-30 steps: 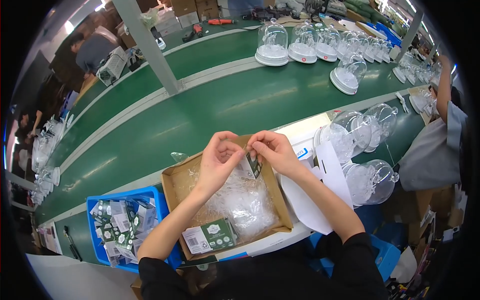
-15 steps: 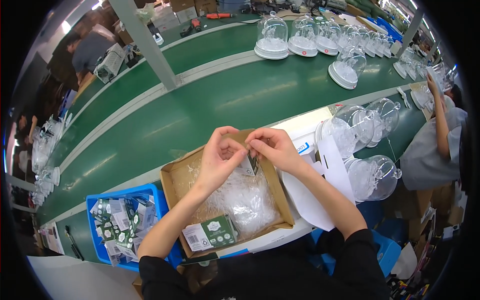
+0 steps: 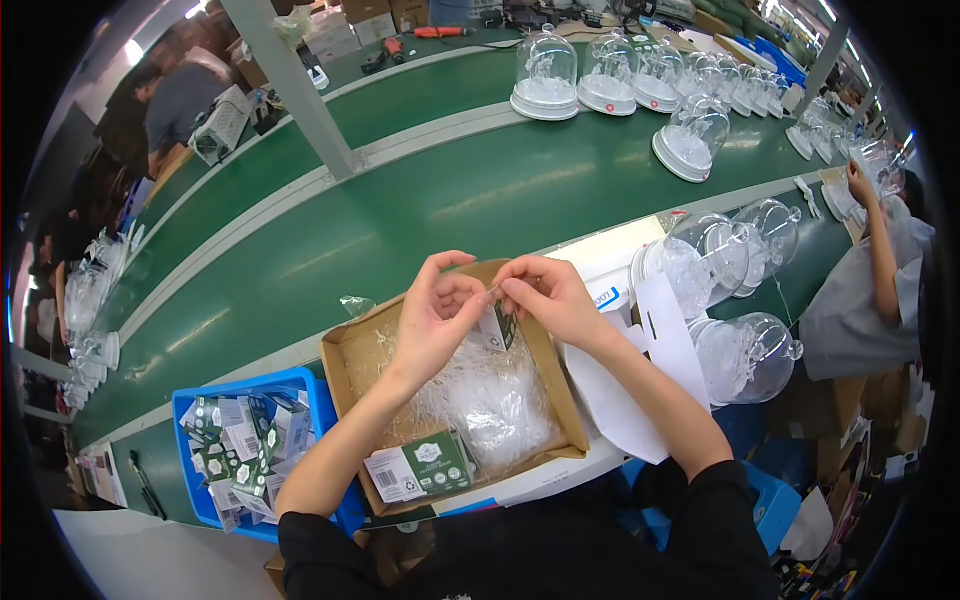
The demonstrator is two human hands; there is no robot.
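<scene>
My left hand [image 3: 432, 315] and my right hand [image 3: 548, 298] meet fingertip to fingertip above an open cardboard box [image 3: 336, 378]. Both are closed in a pinch. A small green and white card tag [image 3: 497, 330] hangs just below the fingertips, partly covered by them; the thin piece they pinch at its top is too small to make out. Inside the box lies a heap of thin clear plastic strands [image 3: 430, 385] beside a clear plastic bag [image 3: 505, 420]. More green and white card tags [image 3: 425, 468] lie stacked at the box's near edge.
A blue bin [image 3: 185, 440] full of card tags stands left of the box. Clear domes on white bases [image 3: 745, 350] lie at right; more domes [image 3: 545, 80] stand across the green conveyor [image 3: 420, 195]. A person [image 3: 870, 280] works at far right. White paper [image 3: 650, 370] lies under my right forearm.
My hands keep nearly the same place, with the fingertips shifted slightly around the tag's top. A small clear plastic piece now shows behind the box's far left corner. The person at right has moved an arm.
</scene>
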